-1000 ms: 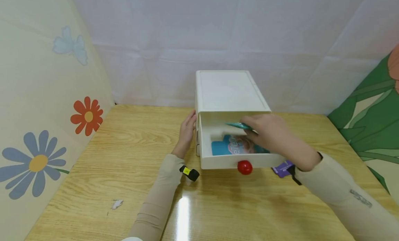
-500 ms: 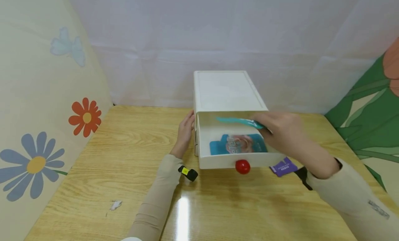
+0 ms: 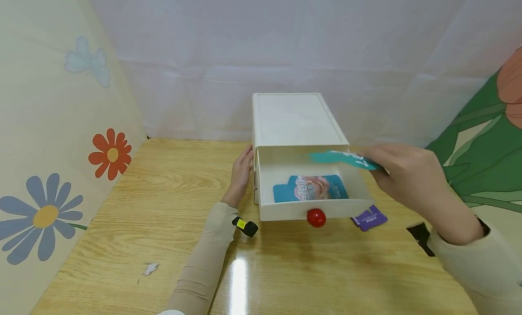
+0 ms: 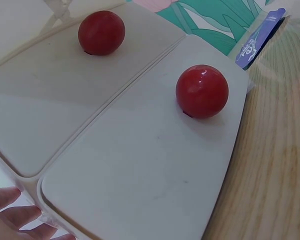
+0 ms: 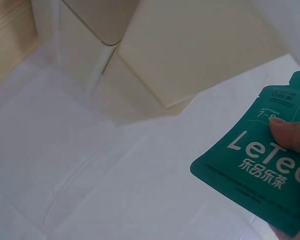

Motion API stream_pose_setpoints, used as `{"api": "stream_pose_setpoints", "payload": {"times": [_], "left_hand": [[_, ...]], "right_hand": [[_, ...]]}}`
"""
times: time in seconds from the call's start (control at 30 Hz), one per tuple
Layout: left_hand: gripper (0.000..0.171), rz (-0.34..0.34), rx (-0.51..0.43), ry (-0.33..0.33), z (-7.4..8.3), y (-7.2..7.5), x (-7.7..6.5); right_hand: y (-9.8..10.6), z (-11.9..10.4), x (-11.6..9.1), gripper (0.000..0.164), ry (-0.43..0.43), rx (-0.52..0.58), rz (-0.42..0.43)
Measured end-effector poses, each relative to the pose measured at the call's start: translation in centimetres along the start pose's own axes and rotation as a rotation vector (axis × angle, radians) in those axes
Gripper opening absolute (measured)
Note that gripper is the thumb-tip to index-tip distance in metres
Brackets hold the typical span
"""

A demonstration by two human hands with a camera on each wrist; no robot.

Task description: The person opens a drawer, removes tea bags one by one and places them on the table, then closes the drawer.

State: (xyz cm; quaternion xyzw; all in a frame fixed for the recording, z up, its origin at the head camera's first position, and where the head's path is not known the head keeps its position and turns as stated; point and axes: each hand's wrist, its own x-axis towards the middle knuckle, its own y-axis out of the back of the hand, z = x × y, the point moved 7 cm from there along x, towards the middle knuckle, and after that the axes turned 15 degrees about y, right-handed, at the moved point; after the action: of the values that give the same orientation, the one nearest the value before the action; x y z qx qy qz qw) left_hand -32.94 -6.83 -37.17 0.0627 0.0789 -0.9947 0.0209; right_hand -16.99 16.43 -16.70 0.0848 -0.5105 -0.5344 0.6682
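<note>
My right hand (image 3: 412, 183) pinches a teal LeTea sachet (image 5: 260, 165) by one end, with the thumb across its printed face. In the head view that sachet sticks out leftward over the right side of a pulled-out white drawer (image 3: 281, 212). Inside the drawer lies a blue sachet (image 3: 314, 189) with a pink picture. My left hand (image 3: 240, 172) rests against the left side of the white drawer unit (image 3: 295, 118). In the left wrist view its fingers (image 4: 20, 216) touch the unit's edge. A round red knob (image 3: 316, 218) sits on the drawer's front.
A purple packet (image 3: 370, 218) lies on the wooden table (image 3: 183, 183) to the right of the drawer. Two drawer fronts, one with an upper knob (image 4: 101, 32) and one with a lower knob (image 4: 202, 91), show in the left wrist view. Behind the unit hangs a white cloth (image 3: 204, 70).
My right hand has moved to the right and out from over the drawer, carrying the teal sachet. More of the blue sachet shows now. The left hand stays at the unit's side.
</note>
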Motion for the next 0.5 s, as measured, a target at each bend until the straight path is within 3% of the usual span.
{"api": "stream_pose_setpoints", "payload": {"times": [0.07, 0.17, 0.3, 0.5], "left_hand": [[0.047, -0.002, 0.000, 0.002, -0.1, 0.0, 0.0], [0.047, -0.005, -0.004, 0.003, -0.3, 0.0, 0.0], [0.047, -0.005, -0.009, -0.005, -0.2, 0.0, 0.1], [0.047, -0.004, -0.004, -0.012, -0.1, 0.0, 0.1]], "right_hand": [[0.3, 0.2, -0.5, 0.013, -0.013, -0.012, -0.005], [0.7, 0.7, -1.4, 0.015, -0.039, -0.043, -0.010], [0.9, 1.4, -2.8, 0.057, -0.076, -0.096, -0.020], [0.7, 2.3, -4.8, 0.062, -0.140, -0.129, -0.076]]}}
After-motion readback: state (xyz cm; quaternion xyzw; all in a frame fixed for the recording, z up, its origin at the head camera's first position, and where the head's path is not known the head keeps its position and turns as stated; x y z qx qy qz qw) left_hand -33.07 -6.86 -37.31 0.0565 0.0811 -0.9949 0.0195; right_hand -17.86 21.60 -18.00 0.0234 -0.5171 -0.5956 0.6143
